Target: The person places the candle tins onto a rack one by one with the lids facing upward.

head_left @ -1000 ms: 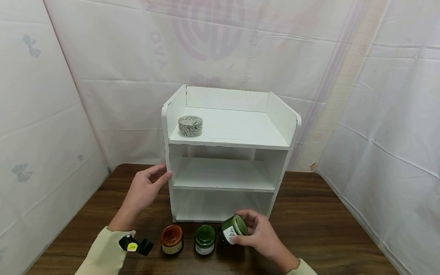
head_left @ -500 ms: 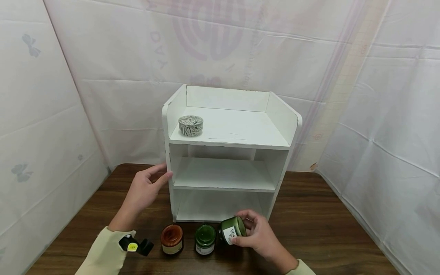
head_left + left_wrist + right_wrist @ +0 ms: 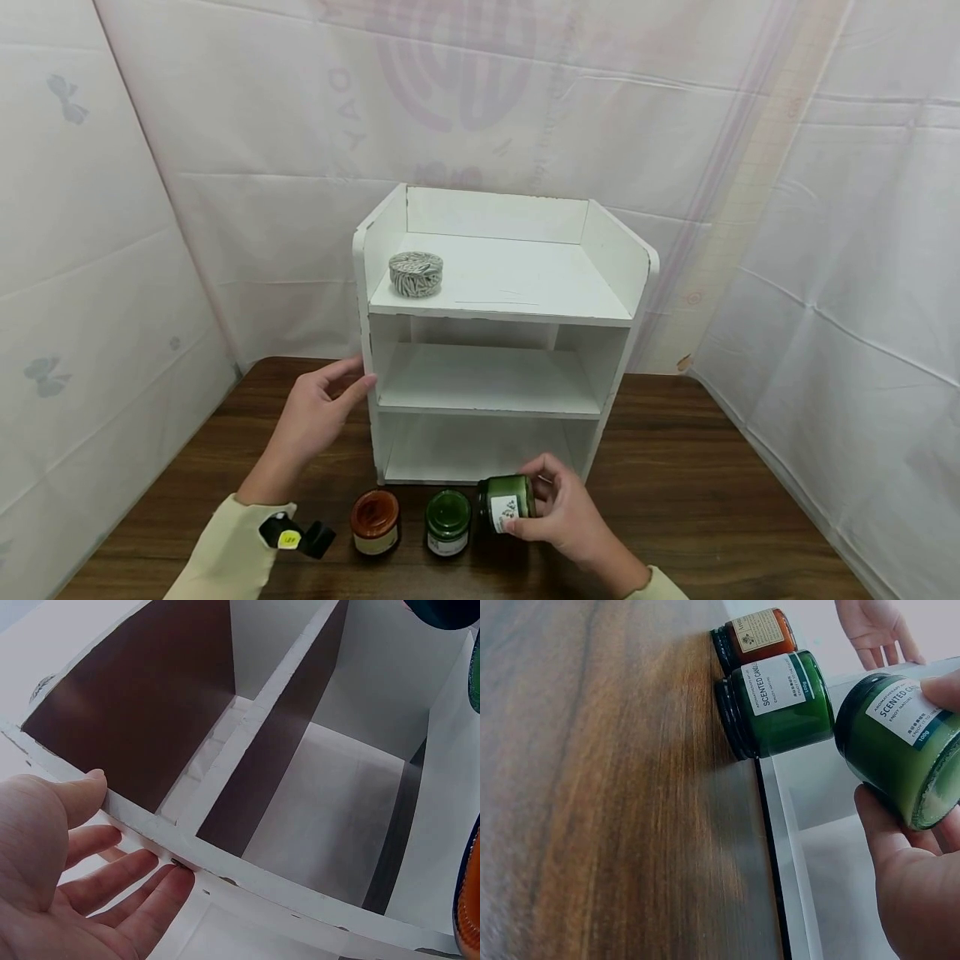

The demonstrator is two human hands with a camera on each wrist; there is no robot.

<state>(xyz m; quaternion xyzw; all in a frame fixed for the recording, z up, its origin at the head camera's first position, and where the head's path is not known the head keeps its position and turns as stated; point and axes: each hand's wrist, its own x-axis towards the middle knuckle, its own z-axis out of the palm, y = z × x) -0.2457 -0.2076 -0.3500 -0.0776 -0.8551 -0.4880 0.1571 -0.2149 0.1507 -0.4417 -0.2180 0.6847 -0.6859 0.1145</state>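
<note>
Green candle jar [image 3: 507, 502] is gripped in the right hand [image 3: 567, 517], fingers wrapped round it, lifted just off the wooden table [image 3: 697, 500] by the shelf's bottom opening. Next to it sit a second green jar [image 3: 447, 522] and an orange jar [image 3: 374, 522]. Left hand [image 3: 313, 417] is relaxed, fingers straight, touching the white shelf unit's [image 3: 510, 287] left wall. Up top there's a patterned round tin [image 3: 416, 274].
</note>
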